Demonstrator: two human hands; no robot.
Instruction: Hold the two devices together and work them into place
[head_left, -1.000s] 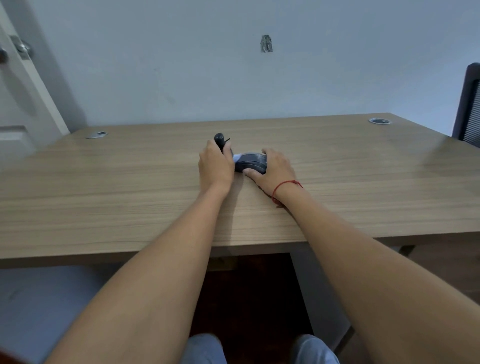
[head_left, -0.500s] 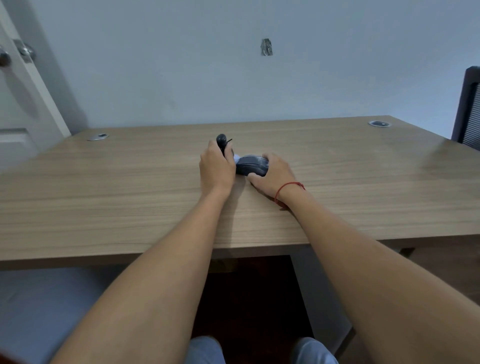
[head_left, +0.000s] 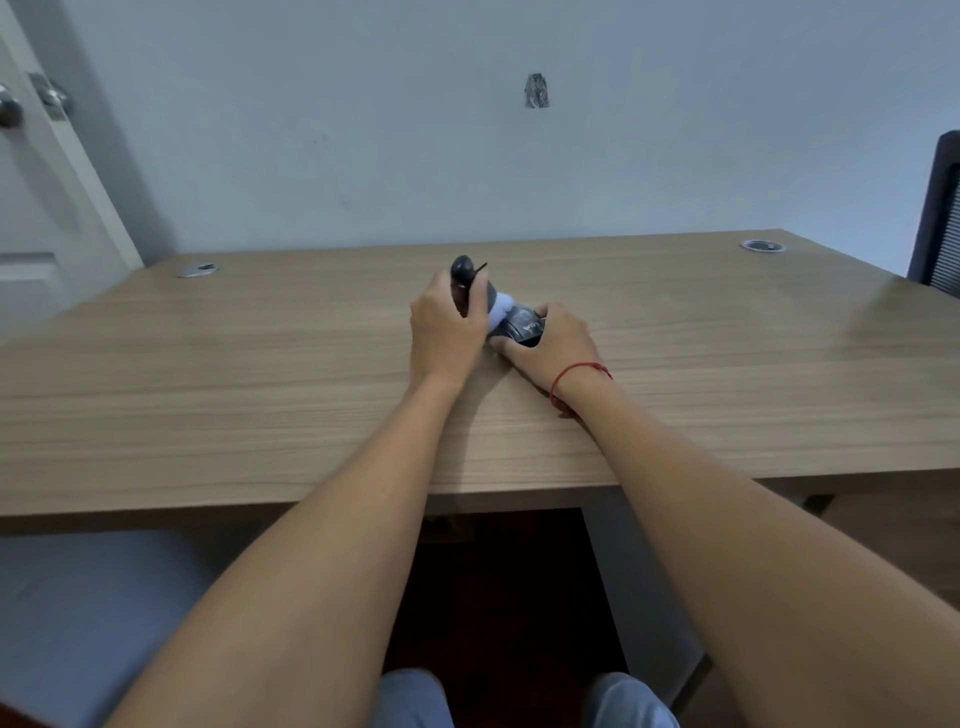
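Near the middle of the frame, a little above centre, both hands are meeting over a small dark object lying on the wooden desk (head_left: 260, 374). The left hand (head_left: 445, 326) is wrapping its curled fingers round a dark rounded handle (head_left: 464, 270) whose knob is poking out above the knuckles, with a thin dark stub sticking off to its right. Just right of that hand, a pale bluish band (head_left: 501, 310) is showing between the handle and a dark body with white lettering (head_left: 525, 328). The right hand (head_left: 558, 345) is clasping that dark body, its thumb lying along the near side and its fingers curling over the far side; I cannot tell from here exactly what the object is. The two hands are touching or very nearly touching at the object. A red string bracelet (head_left: 574, 375) is circling the right wrist.

Both forearms are reaching up from the bottom of the frame, crossing the near edge of the desk. A round metal cable grommet (head_left: 197, 269) is sitting at the desk's upper left corner, and another grommet (head_left: 762, 246) at the upper right. A door with a metal knob (head_left: 9, 111) is standing at the left edge, a dark chair back (head_left: 940, 208) at the right edge, and a small dark patch (head_left: 536, 91) is marking the pale wall above.
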